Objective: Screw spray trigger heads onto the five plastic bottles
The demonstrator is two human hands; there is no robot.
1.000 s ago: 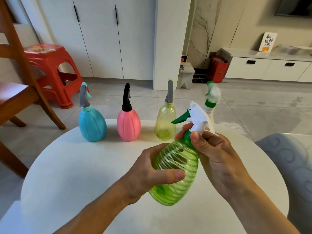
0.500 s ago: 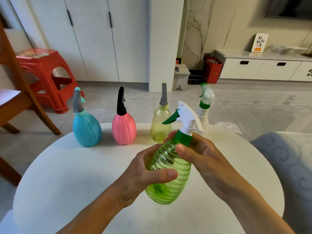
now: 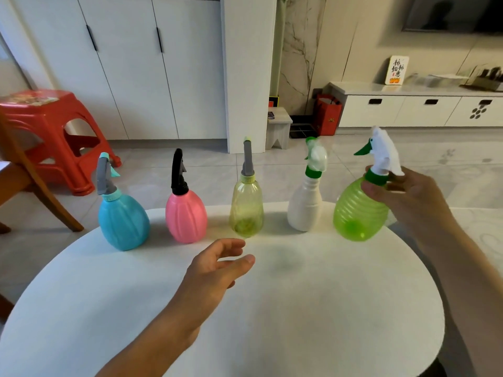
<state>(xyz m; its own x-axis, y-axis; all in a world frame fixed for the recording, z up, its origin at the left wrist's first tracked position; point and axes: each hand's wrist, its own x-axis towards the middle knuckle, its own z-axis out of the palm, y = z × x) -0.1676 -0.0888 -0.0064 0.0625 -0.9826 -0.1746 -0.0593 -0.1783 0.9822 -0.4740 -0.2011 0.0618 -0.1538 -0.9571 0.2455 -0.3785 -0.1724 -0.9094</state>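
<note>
A row of bottles with trigger heads stands along the far edge of the round white table [image 3: 299, 308]: blue bottle [image 3: 123, 221], pink bottle [image 3: 186, 216], yellow bottle [image 3: 247, 208], white bottle [image 3: 304, 208]. At the right end stands the ribbed green bottle [image 3: 356, 213] with a white and green trigger head [image 3: 382, 151]. My right hand [image 3: 405, 197] grips its neck and collar. My left hand [image 3: 217, 270] hovers over the table in front of the yellow bottle, fingers apart and holding nothing.
A red plastic stool [image 3: 49, 131] and a wooden chair [image 3: 30, 180] stand on the floor to the left. A grey upholstered seat [image 3: 479, 235] is at the right. White cabinets and a low sideboard [image 3: 408, 110] line the back wall.
The green bottle went from in front of me to the right end of the row. My left hand let go of it and drew back; my right hand stays on its neck.
</note>
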